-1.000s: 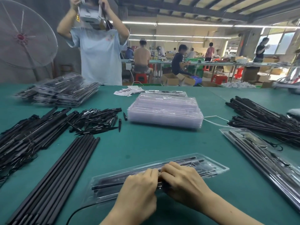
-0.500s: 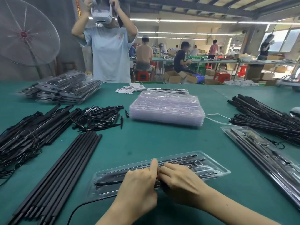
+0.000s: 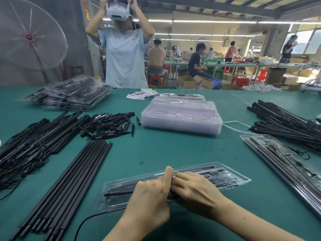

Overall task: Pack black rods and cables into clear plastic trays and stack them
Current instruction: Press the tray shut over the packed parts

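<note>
Clear plastic tray (image 3: 231,178) lies on the green tabletop (image 3: 156,150), black rods (image 3: 215,171) seated in its slots. Left hand (image 3: 151,197) and right hand (image 3: 194,190) meet over its middle, fingers curled, pinching a rod together. Loose rods (image 3: 66,185) lie left; empty trays (image 3: 182,115) sit stacked beyond.

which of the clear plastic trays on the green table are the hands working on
The single clear plastic tray nearest the camera, with the left hand and right hand on its middle. The empty tray stack and the filled trays at right lie untouched.
</note>
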